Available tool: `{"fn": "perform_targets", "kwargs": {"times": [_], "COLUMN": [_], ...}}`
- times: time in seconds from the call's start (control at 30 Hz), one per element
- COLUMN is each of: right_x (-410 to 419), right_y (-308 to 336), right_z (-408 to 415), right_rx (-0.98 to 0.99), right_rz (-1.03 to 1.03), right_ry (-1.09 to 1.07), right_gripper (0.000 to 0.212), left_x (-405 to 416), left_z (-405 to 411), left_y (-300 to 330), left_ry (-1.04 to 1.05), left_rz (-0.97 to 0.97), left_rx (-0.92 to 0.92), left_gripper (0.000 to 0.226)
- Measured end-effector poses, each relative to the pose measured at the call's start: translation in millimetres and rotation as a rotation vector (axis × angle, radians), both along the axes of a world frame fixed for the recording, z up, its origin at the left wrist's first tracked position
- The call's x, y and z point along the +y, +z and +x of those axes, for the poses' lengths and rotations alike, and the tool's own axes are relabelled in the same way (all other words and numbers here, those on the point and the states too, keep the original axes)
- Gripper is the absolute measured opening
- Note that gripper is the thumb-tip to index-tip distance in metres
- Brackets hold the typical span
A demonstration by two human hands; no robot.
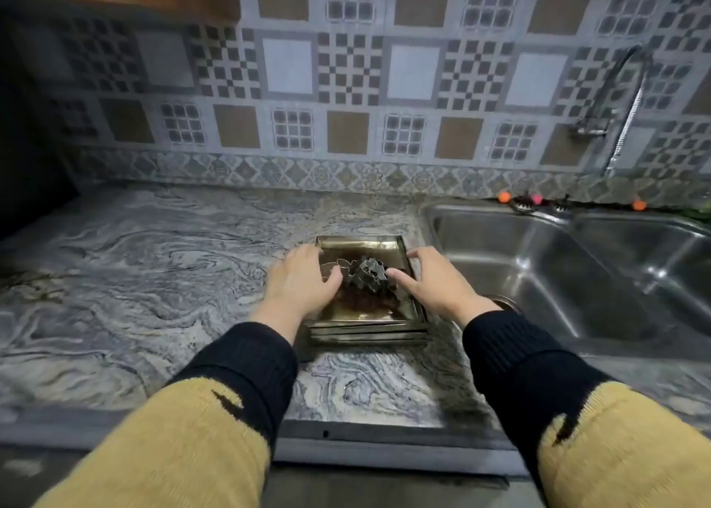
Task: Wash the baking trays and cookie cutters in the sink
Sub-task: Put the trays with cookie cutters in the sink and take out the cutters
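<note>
Trays: a stack of baking trays is set on the marbled counter, just beside the sink, probably staged there for washing.
Cutters: the cookie cutters are piled in the top tray, between the two thumbs.
Left hand: the left hand is laid over the stack's left edge, fingers loosely spread and only slightly bent; nothing is pinched.
Right hand: the right hand is placed at the right rim, fingers spread, thumb pointed at the cutters.
Reason judged: both sides are flanked so the stack can be lifted level.
Tap: the tap is seen beyond the right fingertips; no water is seen running.
</note>
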State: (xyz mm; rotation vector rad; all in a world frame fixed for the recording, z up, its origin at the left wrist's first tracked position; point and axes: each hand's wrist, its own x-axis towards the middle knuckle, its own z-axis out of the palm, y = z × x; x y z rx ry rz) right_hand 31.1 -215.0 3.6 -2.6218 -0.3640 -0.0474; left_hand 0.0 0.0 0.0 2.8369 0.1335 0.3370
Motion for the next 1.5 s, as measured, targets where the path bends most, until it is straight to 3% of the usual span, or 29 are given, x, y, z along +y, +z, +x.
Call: {"fn": "perform_targets", "kwargs": {"times": [0.2,0.53,0.9,1.27,1.5], "right_x": [5.8,11.4,22.9,-9.0,-74.5], "right_y": [-33.7,-48.7,-22.4,-12.5,-5.1], "right_z": [4.5,3.8,-2.1,-45.0,-77.0], "right_rx": [0.151,0.397,0.443,0.284,0.17], "right_rz": [0.156,0.636,0.728,0.755,0.769], "right_ry": [-0.038,-0.114,-0.223,-0.256,-0.374], "right_gripper": [0.076,0.079,0.086,0.083,0.08], "left_x": [8.7,7.1,19.1,-15.2,-83.6], "left_z": [11.9,10.4,10.4,-17.3,-20.8], "left_y": [-39.9,-49.1,-62.7,-48.6,-23.3], "left_ry": [0.001,-0.007,0.003,-0.064,-0.228], "left_rz": [-0.259,-0.703,-1.123,-1.316,-1.175], "left_rx": [0.171,0.263,0.234,0.173,0.113], "left_gripper": [0.062,0.075,0.08,0.083,0.077]}}
